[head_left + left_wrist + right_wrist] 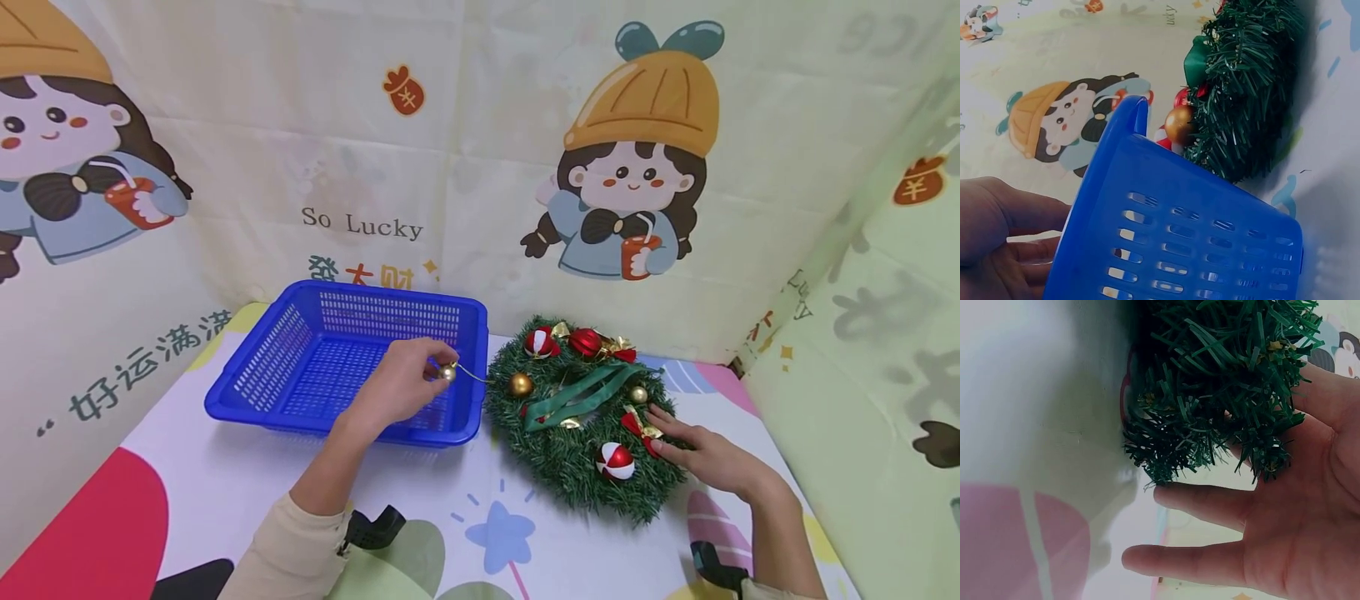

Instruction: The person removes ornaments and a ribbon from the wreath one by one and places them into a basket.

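My left hand (399,385) is over the right part of a blue plastic basket (300,422), pinching a small gold ball ornament (447,372) between thumb and fingers. A thin pale string or wire (472,376) runs from the ball toward the left edge of a green Christmas wreath (555,471). In the left wrist view the basket's wall (1166,187) hides the ball and part of the hand (997,231). At the wreath's right edge rests my right hand (712,457), its fingers spread and mostly straight, touching the greenery beside a red and gold bow (640,427).
The wreath carries red-and-white balls (616,460), a red ball (585,342), gold balls (521,384) and a green ribbon (573,396). Basket and wreath stand side by side on a patterned tabletop (442,500). A printed cloth backdrop (480,167) rises behind them.
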The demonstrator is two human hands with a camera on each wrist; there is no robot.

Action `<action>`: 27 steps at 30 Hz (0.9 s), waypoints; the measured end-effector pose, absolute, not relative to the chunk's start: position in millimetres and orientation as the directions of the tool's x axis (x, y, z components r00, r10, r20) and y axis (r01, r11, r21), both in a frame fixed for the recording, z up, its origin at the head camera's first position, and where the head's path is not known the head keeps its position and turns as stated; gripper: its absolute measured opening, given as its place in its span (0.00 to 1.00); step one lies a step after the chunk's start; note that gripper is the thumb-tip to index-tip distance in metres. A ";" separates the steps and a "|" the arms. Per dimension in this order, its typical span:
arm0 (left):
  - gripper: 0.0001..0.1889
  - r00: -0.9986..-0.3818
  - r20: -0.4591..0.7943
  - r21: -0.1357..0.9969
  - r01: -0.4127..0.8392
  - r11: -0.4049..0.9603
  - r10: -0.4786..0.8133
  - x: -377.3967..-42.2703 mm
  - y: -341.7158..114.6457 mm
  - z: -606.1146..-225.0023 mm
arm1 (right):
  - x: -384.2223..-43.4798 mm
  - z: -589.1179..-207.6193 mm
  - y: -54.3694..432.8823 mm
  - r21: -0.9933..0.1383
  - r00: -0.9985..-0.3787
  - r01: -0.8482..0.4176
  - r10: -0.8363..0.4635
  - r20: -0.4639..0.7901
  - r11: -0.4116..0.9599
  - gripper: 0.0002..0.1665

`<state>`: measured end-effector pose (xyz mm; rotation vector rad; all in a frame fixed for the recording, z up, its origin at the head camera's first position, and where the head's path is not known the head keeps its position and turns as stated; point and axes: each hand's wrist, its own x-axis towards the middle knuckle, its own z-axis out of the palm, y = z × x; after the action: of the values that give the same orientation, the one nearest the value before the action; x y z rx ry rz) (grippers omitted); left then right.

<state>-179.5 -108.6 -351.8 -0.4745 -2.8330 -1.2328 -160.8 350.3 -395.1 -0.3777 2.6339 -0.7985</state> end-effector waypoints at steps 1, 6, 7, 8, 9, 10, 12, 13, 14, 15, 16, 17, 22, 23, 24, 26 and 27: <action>0.14 -0.955 0.133 0.710 0.279 0.646 0.267 -179.6 -109.2 -352.3 | -161.3 -395.2 350.2 -0.575 -0.899 -0.146 -0.351 -0.263 0.805 0.39; 0.14 -0.956 0.129 0.706 0.274 0.653 0.262 -180.1 -110.0 -353.4 | -162.4 -395.4 350.4 -0.586 -0.896 -0.135 -0.351 -0.271 0.799 0.39; 0.14 -0.956 0.130 0.707 0.276 0.652 0.264 -180.3 -109.8 -353.7 | -162.3 -395.6 350.6 -0.589 -0.896 -0.132 -0.350 -0.273 0.797 0.39; 0.14 -0.956 0.130 0.707 0.276 0.651 0.264 -180.7 -109.5 -354.1 | -161.9 -395.6 350.9 -0.592 -0.896 -0.130 -0.350 -0.273 0.795 0.39; 0.14 -0.957 0.128 0.709 0.273 0.650 0.262 -181.0 -108.8 -354.4 | -161.6 -395.9 351.4 -0.594 -0.897 -0.125 -0.347 -0.275 0.795 0.39; 0.14 -0.956 0.129 0.709 0.275 0.649 0.263 -181.5 -108.7 -355.4 | -161.1 -396.1 351.8 -0.597 -0.896 -0.121 -0.346 -0.277 0.793 0.39; 0.14 -0.956 0.125 0.709 0.273 0.651 0.264 -182.7 -108.0 -357.7 | -160.1 -396.9 352.9 -0.599 -0.897 -0.120 -0.346 -0.277 0.792 0.39; 0.14 -0.957 0.124 0.709 0.271 0.651 0.264 -183.4 -107.9 -358.7 | -160.0 -397.2 353.3 -0.600 -0.897 -0.120 -0.346 -0.276 0.791 0.39; 0.14 -0.957 0.123 0.708 0.271 0.653 0.264 -184.0 -107.8 -359.7 | -160.0 -397.6 353.8 -0.601 -0.897 -0.121 -0.347 -0.275 0.790 0.39; 0.14 -0.957 0.121 0.708 0.269 0.653 0.263 -184.6 -107.7 -360.5 | -159.9 -397.8 354.2 -0.601 -0.897 -0.119 -0.346 -0.277 0.790 0.39; 0.14 -0.957 0.121 0.707 0.270 0.654 0.265 -185.3 -107.8 -361.3 | -159.8 -397.8 354.4 -0.603 -0.896 -0.119 -0.347 -0.277 0.789 0.39; 0.14 -0.957 0.118 0.707 0.267 0.654 0.263 -185.7 -107.6 -361.5 | -159.9 -397.9 354.7 -0.604 -0.896 -0.117 -0.346 -0.279 0.789 0.39; 0.14 -0.960 0.105 0.699 0.257 0.668 0.259 -188.3 -108.4 -363.6 | -159.9 -397.5 354.8 -0.629 -0.891 -0.081 -0.339 -0.301 0.773 0.40; 0.13 -0.961 0.101 0.696 0.252 0.673 0.256 -188.6 -108.2 -364.0 | -159.9 -397.6 354.7 -0.634 -0.890 -0.077 -0.339 -0.304 0.770 0.40; 0.13 -0.963 0.096 0.692 0.247 0.678 0.253 -189.0 -107.9 -364.8 | -160.0 -397.6 354.6 -0.638 -0.890 -0.074 -0.340 -0.305 0.766 0.40; 0.13 -0.967 0.083 0.679 0.231 0.696 0.240 -189.5 -107.0 -366.2 | -160.2 -397.9 354.3 -0.643 -0.888 -0.074 -0.344 -0.305 0.762 0.40; 0.13 -0.969 0.076 0.671 0.224 0.706 0.234 -189.7 -106.5 -367.0 | -160.3 -398.0 354.2 -0.644 -0.888 -0.076 -0.345 -0.303 0.761 0.40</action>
<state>-189.7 -106.5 -367.0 -0.3913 -2.9153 -1.1440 -160.3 354.2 -398.0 -0.3202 2.5500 -0.9084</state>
